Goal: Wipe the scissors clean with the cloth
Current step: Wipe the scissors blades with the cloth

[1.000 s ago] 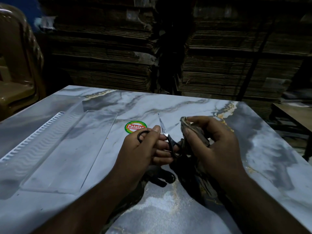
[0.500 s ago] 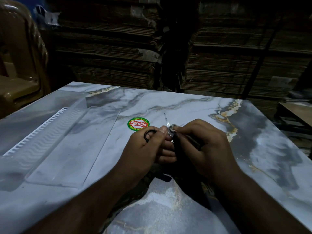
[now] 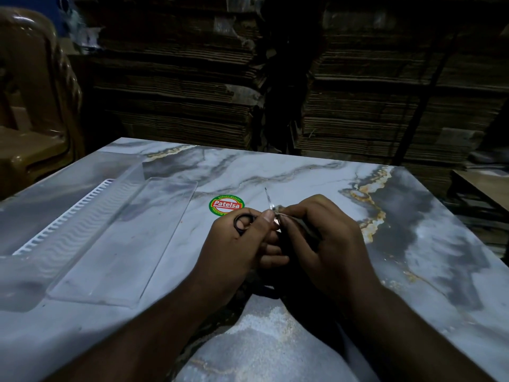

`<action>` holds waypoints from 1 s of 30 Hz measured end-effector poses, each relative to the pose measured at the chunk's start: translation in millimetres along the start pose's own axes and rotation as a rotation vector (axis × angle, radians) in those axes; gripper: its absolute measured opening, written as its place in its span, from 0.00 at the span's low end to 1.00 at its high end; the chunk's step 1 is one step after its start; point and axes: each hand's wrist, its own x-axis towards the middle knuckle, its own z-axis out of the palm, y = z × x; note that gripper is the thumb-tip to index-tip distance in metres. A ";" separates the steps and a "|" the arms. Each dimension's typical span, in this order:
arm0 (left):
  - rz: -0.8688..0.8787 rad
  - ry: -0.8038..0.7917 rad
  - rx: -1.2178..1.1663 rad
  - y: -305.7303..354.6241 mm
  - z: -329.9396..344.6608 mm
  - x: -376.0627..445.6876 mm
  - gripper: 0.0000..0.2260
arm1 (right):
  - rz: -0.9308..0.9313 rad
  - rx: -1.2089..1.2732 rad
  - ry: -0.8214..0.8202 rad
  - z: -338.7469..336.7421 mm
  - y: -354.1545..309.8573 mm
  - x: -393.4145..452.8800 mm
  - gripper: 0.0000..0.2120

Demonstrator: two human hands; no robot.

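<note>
Two hands meet above the marble table [image 3: 303, 172]: left hand [image 3: 234, 244] gripping light, stiff scissors [image 3: 268, 199] by their handle, right hand [image 3: 325, 238] pinching soft cloth [image 3: 285, 215] round the slippery blade.

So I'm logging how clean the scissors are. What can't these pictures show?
Head view only:
- scissors: just the blade tip and one handle loop show; left hand and right hand cover the rest.
- cloth: mostly hidden inside the right hand.
- Dirt on the blade: too small, too dim.
</note>
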 end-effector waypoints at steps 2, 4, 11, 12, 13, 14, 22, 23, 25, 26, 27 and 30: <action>0.002 0.009 -0.026 -0.5 -0.1 1.6 0.13 | -0.009 0.000 0.014 1.5 -2.2 -1.1 0.03; -0.002 0.008 -0.034 -1.1 -1.1 1.8 0.13 | -0.028 0.003 0.013 2.1 -3.4 -1.9 0.03; 0.053 0.002 0.040 -3.4 -0.1 4.4 0.11 | 0.045 -0.063 0.066 5.3 -6.7 -0.8 0.03; 0.072 0.003 0.066 -3.9 0.0 4.8 0.11 | 0.064 -0.078 0.074 5.9 -6.7 -0.9 0.03; 0.093 0.005 0.099 -4.7 -0.7 5.2 0.11 | 0.081 -0.092 0.078 6.5 -7.0 -0.9 0.03; 0.110 0.008 0.126 -5.7 -1.4 5.7 0.11 | 0.093 -0.100 0.074 7.1 -7.5 -1.1 0.03; 0.180 0.025 0.194 -8.5 -3.5 4.6 0.10 | 0.139 -0.035 0.048 9.1 -10.0 1.2 0.03; 0.155 0.029 0.127 -8.0 -3.3 4.4 0.10 | 0.147 -0.026 0.045 8.2 -9.7 -0.4 0.02; 0.107 0.049 -0.041 -3.4 -2.9 3.1 0.11 | 0.148 -0.032 0.074 4.2 -9.0 -1.9 0.02; 0.089 0.053 -0.110 -0.5 -2.5 2.7 0.12 | 0.155 -0.033 0.108 0.4 -8.0 -1.7 0.02; 0.073 0.047 -0.159 1.9 -2.4 2.6 0.12 | 0.169 -0.021 0.151 -4.1 -7.1 -1.3 0.03; 0.033 0.001 -0.200 4.2 -0.8 4.0 0.14 | 0.180 0.017 0.245 -13.2 -7.5 1.4 0.03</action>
